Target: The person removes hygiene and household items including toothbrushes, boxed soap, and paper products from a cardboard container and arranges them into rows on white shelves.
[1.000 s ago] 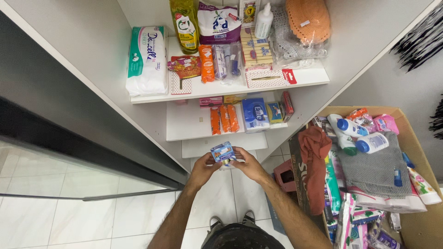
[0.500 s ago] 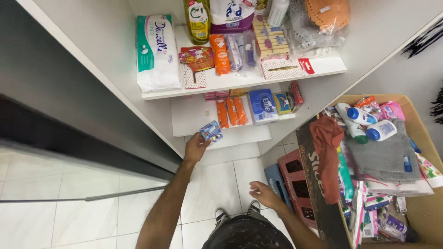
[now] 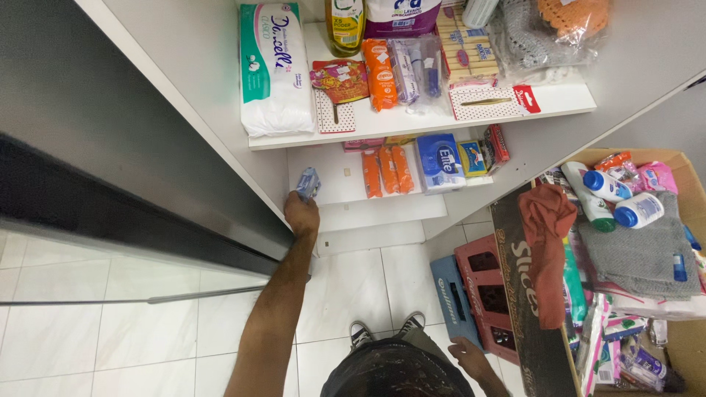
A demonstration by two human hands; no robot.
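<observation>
The left hand [image 3: 301,215] was closed on a small blue packet [image 3: 307,181] at the left end of the lower shelf [image 3: 334,184], seemingly light, soft and best pinched at its edges, while the right hand [image 3: 471,356] hung open and empty by the crates [image 3: 471,290].
</observation>
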